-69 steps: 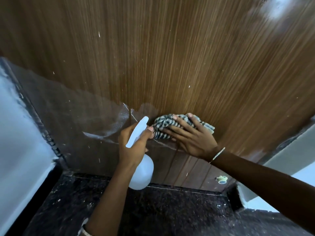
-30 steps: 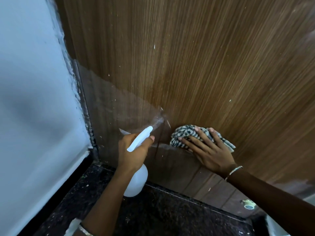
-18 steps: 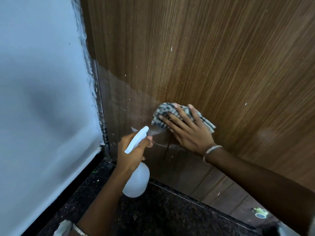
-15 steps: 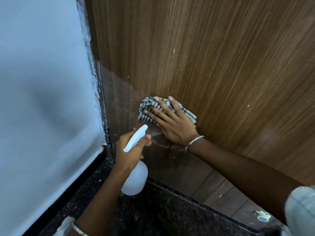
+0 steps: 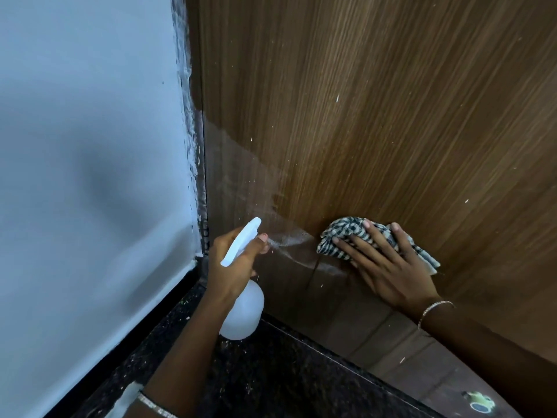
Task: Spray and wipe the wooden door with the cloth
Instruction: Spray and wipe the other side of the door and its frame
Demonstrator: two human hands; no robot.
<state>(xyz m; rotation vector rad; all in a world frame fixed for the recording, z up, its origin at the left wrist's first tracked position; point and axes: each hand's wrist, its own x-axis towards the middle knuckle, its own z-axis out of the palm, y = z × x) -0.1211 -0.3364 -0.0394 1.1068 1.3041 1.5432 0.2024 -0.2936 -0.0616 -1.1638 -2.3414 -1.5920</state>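
The wooden door (image 5: 376, 116) fills the upper right, brown with vertical grain and small white specks. My left hand (image 5: 235, 263) grips a white spray bottle (image 5: 242, 315), its nozzle aimed at the door's lower part with a finger on the trigger. A pale mist streak (image 5: 286, 239) hangs just off the nozzle. To the right, my right hand (image 5: 388, 267) presses a black-and-white checked cloth (image 5: 346, 233) flat against the door with straight, spread fingers.
A pale blue-white wall (image 5: 90, 146) stands at the left and meets the door at a rough painted edge. Dark speckled stone floor (image 5: 271, 381) lies below. A small round pale-green object (image 5: 479, 401) sits at the door's base, lower right.
The cloth and my right hand have slid down and to the right along the door. A spray streak now shows at the nozzle. The view has shifted slightly.
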